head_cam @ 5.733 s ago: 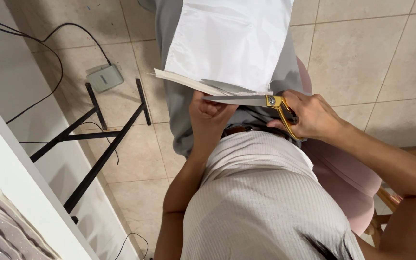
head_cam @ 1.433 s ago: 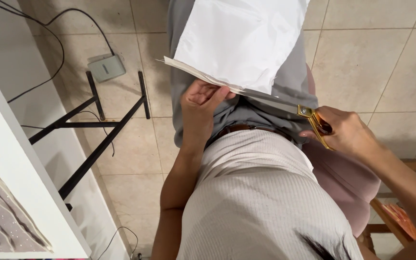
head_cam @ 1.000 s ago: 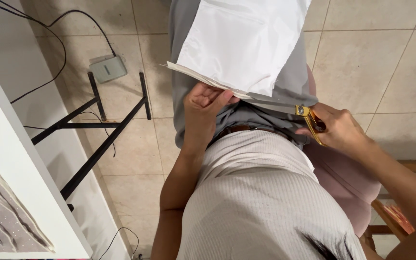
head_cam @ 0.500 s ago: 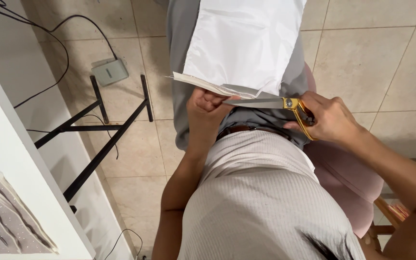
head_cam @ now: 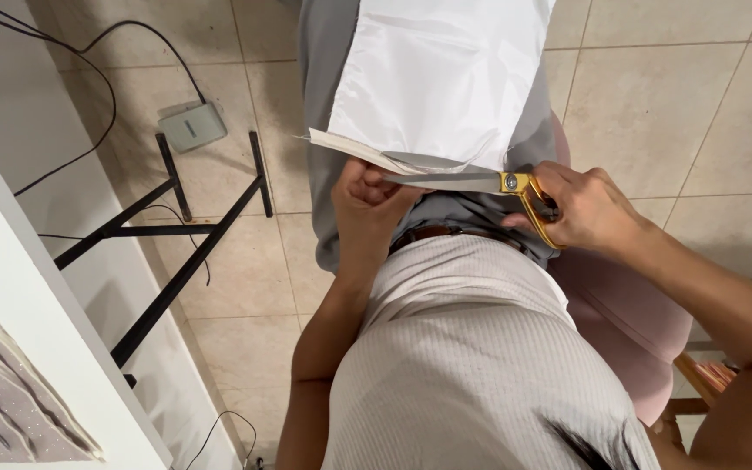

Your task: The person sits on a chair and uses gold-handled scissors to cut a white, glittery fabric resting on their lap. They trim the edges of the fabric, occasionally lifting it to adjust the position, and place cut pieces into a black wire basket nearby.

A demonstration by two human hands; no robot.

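Left hand (head_cam: 365, 193) pinches the near edge of the white fabric (head_cam: 441, 78) on the lap, keeping it taut. Right hand (head_cam: 587, 207) grips yellow-handled scissors (head_cam: 480, 183), blades at that edge. Beyond lies tiled floor (head_cam: 672, 96).

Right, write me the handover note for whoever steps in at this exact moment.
Left hand: pinches the near edge of the white fabric lying over the lap.
Right hand: fingers through the yellow handles of the scissors, blades lying along that edge, tips pointing toward the left hand.
Done: a narrow strip hangs partly cut loose at the left end.
Left: the rest of the edge under the blades is uncut.
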